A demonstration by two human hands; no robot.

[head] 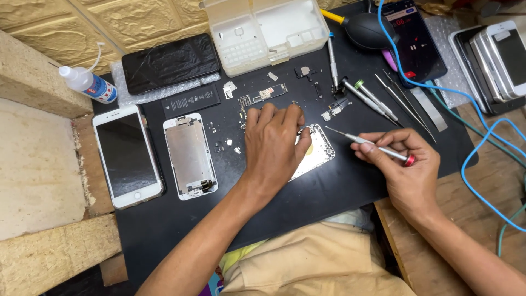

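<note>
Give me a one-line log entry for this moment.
left hand: pressing on open phone housing | right hand: holds screwdriver | surface: black mat

You get bright, even light from above; shadows under your hands stay soft. Glare streaks the cracked black phone (170, 62); edges bend slightly.

1. Left hand (274, 143): palm down, back of the hand toward the camera, fingers (271, 112) spread slightly and curled at the tips, pressed downward.
2. Left forearm: bare, runs from the lower centre up to the wrist, angled to the right.
3. Right hand (402, 161): fingers bunched in a pinch grip, thumb and forefinger closed together, knuckles raised.
4. Right forearm: bare, enters from the lower right corner, wrist bent slightly inward toward the left hand.
</note>
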